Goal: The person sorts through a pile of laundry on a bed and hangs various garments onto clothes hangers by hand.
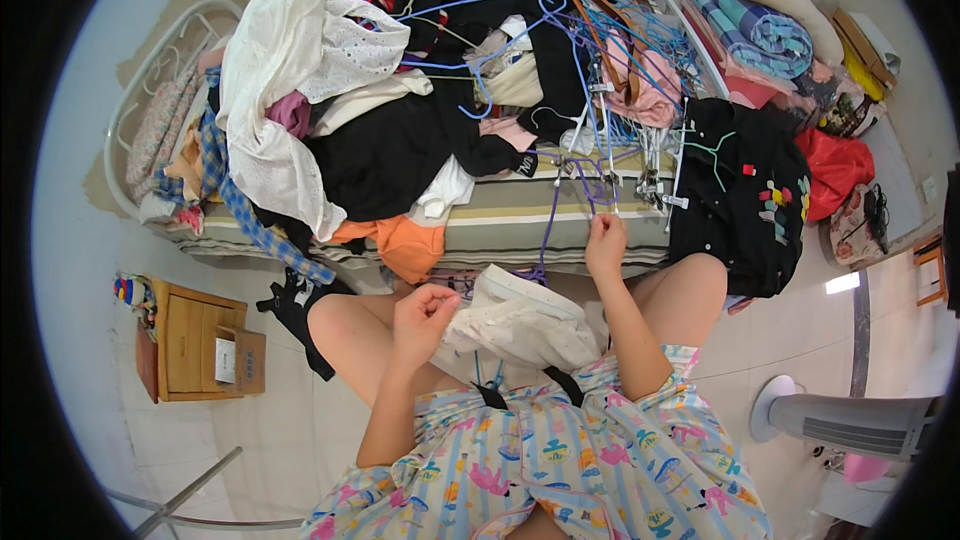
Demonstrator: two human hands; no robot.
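Observation:
My left hand (426, 317) is beside the left edge of a crumpled white garment (525, 319) between my thighs. Its fingers are curled with the thumb near the cloth; whether they grip it cannot be told. My right hand (606, 240) pinches part of a purple clothes hanger (555, 214) at the bed's front edge. Just beyond it lie tangled hangers, among them white clip hangers (652, 184) with metal clips. A blue clothes hanger (480, 64) rests across black clothing (382, 157).
A white garment (274, 82) and an orange cloth (409, 244) lie on the striped bed (502, 221). A black embroidered garment (739, 195) hangs over its right end. A wooden cabinet (191, 341) stands at left, a white fan (847, 420) at right.

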